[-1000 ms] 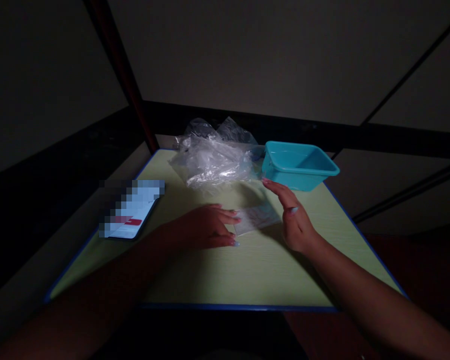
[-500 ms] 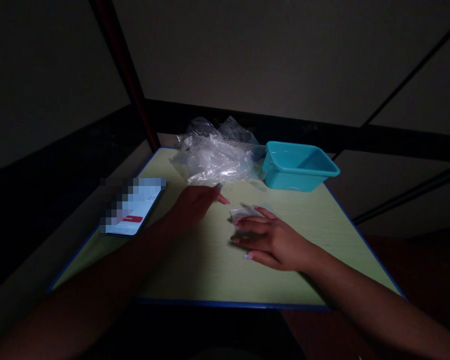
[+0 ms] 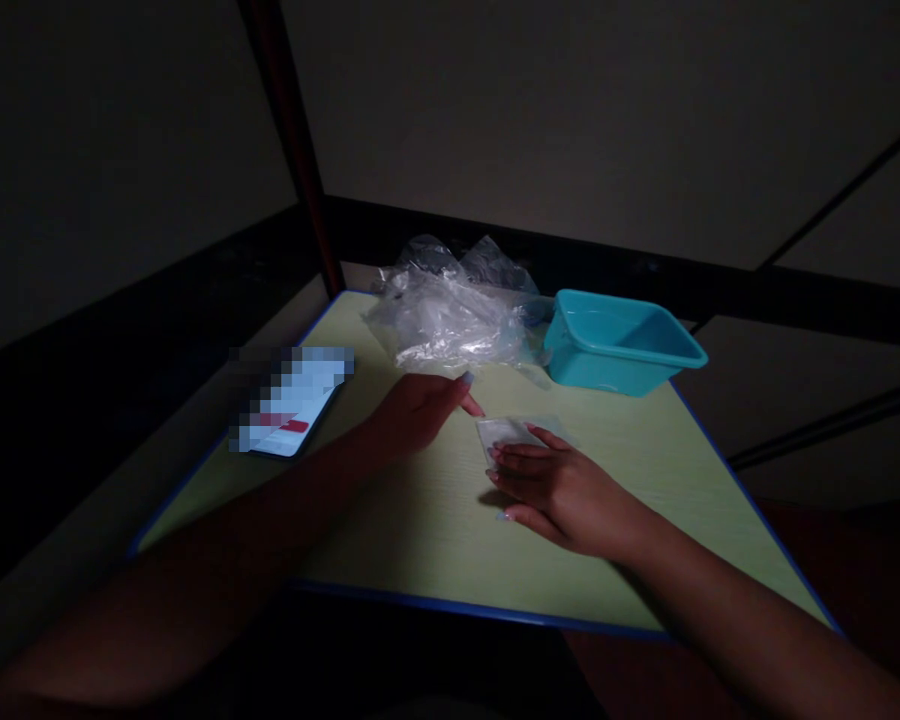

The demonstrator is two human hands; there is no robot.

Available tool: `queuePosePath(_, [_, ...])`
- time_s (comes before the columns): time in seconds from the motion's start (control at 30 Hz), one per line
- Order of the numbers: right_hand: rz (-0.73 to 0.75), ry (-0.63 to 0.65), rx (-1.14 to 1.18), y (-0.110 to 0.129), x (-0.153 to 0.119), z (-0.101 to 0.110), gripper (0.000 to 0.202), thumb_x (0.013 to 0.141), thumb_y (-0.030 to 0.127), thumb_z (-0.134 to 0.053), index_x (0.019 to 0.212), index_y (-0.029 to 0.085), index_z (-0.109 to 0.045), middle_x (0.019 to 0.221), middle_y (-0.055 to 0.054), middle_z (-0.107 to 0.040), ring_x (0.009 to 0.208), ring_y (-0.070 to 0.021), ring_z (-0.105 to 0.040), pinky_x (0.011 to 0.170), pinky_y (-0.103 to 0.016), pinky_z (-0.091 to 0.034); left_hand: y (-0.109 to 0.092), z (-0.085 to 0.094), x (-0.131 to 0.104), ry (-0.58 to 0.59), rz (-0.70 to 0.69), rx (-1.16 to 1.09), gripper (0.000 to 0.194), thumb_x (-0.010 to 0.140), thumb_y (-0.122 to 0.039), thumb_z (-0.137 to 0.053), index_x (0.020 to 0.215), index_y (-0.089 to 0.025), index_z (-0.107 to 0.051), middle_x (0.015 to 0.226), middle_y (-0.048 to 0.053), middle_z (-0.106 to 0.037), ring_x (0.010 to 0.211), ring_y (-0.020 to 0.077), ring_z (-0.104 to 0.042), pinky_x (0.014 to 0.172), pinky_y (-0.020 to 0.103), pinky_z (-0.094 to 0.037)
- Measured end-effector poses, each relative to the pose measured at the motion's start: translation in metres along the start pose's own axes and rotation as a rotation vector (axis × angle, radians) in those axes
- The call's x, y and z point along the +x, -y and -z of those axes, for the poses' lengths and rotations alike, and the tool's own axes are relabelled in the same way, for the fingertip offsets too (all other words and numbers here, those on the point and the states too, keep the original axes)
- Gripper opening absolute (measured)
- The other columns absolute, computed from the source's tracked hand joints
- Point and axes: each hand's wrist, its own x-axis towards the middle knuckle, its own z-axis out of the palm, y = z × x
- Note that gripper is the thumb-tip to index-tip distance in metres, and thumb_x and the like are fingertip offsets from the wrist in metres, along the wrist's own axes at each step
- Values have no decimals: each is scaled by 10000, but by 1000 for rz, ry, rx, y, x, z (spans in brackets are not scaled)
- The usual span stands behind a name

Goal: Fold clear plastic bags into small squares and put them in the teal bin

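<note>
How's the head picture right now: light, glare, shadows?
Head view: dim overall, the left hand darker than the right hand; glints on the crumpled plastic; a shadow on the table by the right hand; the phone bright, partly pixelated.

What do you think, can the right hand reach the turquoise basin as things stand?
Probably yes: the turquoise basin stands beyond the right hand, and only a flat plastic piece and tabletop show between them.

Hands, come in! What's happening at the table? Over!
Right hand spread over clear sheet. Left hand beside it, nothing visibly held. Sheet flat on table, partly covered. Plastic and tub behind, not blocking it.
</note>
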Motion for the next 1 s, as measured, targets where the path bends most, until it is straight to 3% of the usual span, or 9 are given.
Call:
queuePosePath(0.23, [28,-34,-50,-4,-2,-7,359,957,341,-492,1203,129,-646,1234,-148,-655,1182,-290,-590,1085,-584,-337,3,-5,1,62,-16,68,493,958,-462,-396,800,-162,-754,705,33,-720,749,178,-677,766,292,-478])
queuePosePath(0.33, [44,-57,-76,-5,-2,-8,382,962,362,-479,1205,115,-642,1217,-153,-663,1160,-290,-607,1071,-579,-363,7,-8,1,130,-100,153,412,945,-392,-451,774,-148,-736,702,47,-703,712,173,-654,727,285,-472])
queuePosePath(0.5, [56,-86,-87,-6,-2,-7,383,960,389,-482,1212,146,-641,1214,-135,-669,1144,-269,-619,1086,-543,-365,12,-11,-2,282,-362,180,281,922,-287,-495,849,-128,-715,1003,133,-712,921,193,-665,847,295,-487])
queuePosePath(0.63, [52,-75,-63,-6,-1,-6,375,958,374,-486,1212,146,-641,1203,-134,-675,1130,-271,-628,1070,-549,-384,15,-11,-6,382,-416,249,227,878,-251,-564,734,-156,-712,1187,144,-671,1062,223,-647,939,323,-471])
queuePosePath(1.0, [32,-118,60,-11,1,-5,331,954,288,-494,1230,175,-638,1168,-115,-691,1093,-273,-651,1045,-583,-406,17,-11,-5,478,-478,218,183,849,-191,-573,808,-235,-745,1110,60,-728,1170,219,-611,1048,383,-423])
